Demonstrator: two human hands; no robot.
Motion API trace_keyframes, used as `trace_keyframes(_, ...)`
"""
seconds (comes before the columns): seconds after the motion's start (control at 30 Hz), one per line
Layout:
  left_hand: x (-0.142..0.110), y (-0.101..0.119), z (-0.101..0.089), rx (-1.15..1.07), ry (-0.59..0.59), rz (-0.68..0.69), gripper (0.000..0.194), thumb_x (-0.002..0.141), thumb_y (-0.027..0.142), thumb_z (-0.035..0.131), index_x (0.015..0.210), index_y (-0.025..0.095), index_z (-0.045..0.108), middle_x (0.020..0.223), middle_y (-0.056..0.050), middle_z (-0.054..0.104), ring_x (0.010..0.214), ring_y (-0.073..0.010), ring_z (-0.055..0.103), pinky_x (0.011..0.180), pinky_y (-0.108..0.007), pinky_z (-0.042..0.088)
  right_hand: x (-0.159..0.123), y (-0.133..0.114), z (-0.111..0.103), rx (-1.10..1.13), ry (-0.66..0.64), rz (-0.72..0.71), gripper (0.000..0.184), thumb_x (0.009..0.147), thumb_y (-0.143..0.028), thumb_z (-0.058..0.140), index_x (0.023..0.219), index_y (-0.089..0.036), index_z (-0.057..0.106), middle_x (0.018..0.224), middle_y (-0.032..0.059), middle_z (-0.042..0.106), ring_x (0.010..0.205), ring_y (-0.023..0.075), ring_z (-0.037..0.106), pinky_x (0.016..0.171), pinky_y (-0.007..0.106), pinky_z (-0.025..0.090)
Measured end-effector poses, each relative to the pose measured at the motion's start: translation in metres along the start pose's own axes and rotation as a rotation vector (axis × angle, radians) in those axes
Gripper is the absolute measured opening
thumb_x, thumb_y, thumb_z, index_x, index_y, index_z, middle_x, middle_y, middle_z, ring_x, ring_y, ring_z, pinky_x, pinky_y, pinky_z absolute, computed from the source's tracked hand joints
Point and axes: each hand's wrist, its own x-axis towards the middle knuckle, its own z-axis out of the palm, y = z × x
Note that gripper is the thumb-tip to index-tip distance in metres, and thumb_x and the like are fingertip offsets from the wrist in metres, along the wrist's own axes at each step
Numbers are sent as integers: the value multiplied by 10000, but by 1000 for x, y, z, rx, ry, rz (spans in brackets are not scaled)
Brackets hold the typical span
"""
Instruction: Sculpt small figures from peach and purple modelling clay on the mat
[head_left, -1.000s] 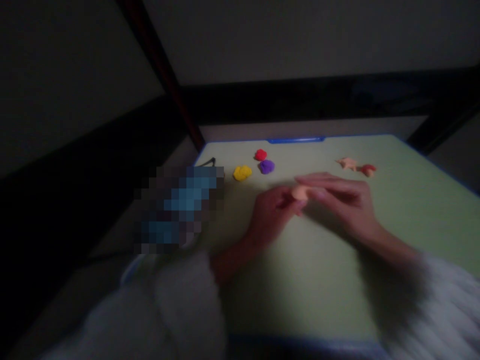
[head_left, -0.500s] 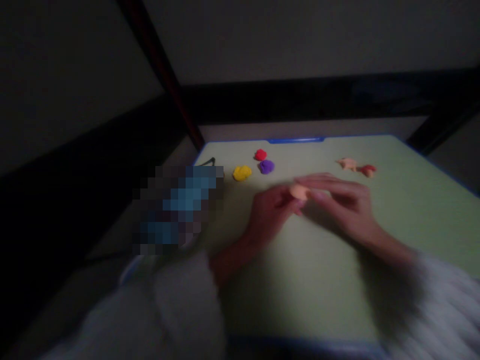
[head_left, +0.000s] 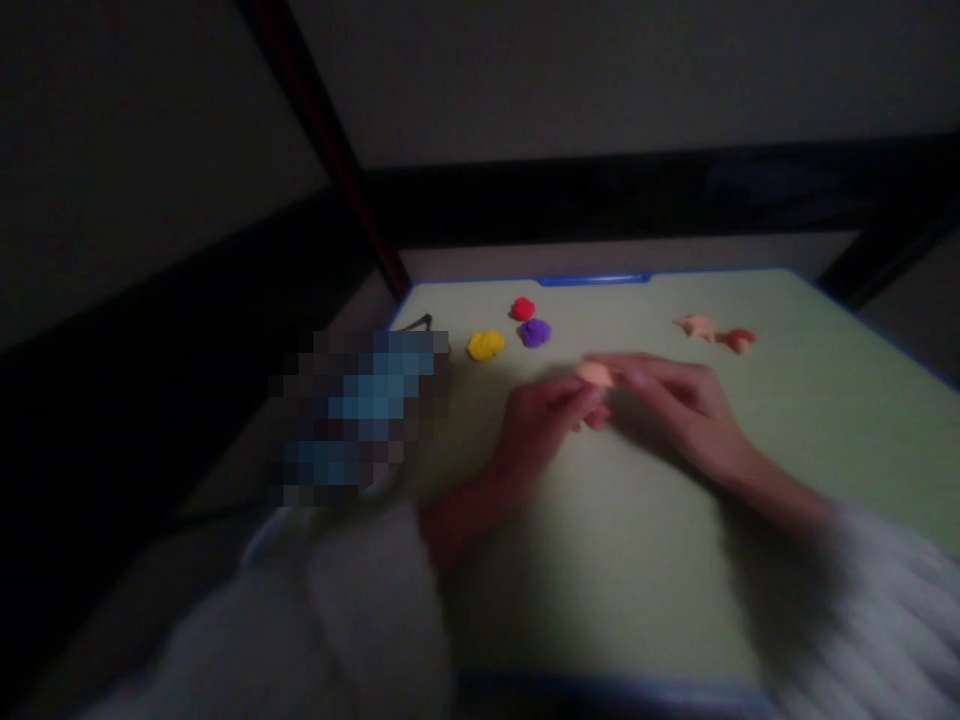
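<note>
A small peach-coloured piece of modelling clay is pinched between my two hands above the middle of the table. My left hand grips it from the left, fingers curled and thumb pressed near its lower side. From the right, my right hand holds the same piece between thumb and fingertips. Part of the clay is hidden by the fingers. Beyond the hands lie a yellow clay lump, a purple clay lump and a red clay lump.
On the pale green table, edged in blue, a peach clay figure lies at the far right beside a red-topped clay piece shaped like a mushroom. A blurred-out bluish object is at the left edge.
The peach clay has turned slightly and moved a little up and left between the fingers. My right hand has shifted slightly left. The pieces on the table stay put.
</note>
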Motion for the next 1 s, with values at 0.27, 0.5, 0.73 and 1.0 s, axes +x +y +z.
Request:
trace_keyframes(0.27, 1, -2, -1, -106, 7, -44, 197, 738, 336, 617, 769, 152, 679, 655, -17, 657, 564, -81, 539, 571, -217, 407, 0, 3, 1, 28, 15, 41, 262, 860, -322, 540, 1054, -219, 683, 1072, 45, 699, 998, 204, 639, 903, 371, 489)
trace_keyframes(0.5, 2, -3, -1, -157, 8, -60, 218, 740, 342, 594, 805, 155, 685, 650, -14, 644, 565, -82, 515, 575, -221, 400, 1, -1, 1, -136, 11, -68, 343, 745, -268, 674, 1086, -236, 662, 1068, 42, 694, 981, 216, 637, 865, 368, 512)
trace_keyframes(0.73, 0, -1, 0, -173, -8, -70, 175, 737, 316, 603, 757, 158, 675, 667, -7, 653, 557, -74, 533, 571, -215, 399, -1, 0, 1, -164, 49, -89, 233, 809, -260, 610, 1024, -222, 691, 1035, 42, 710, 939, 202, 656, 854, 349, 520)
trace_keyframes(1.0, 0, -3, 0, -171, -1, -56, 249, 776, 377, 567, 823, 161, 683, 695, -20, 664, 578, -82, 550, 581, -216, 402, -3, 0, 1, -181, 51, -100, 238, 810, -270, 613, 1030, -222, 690, 1009, 35, 718, 916, 202, 664, 827, 335, 528)
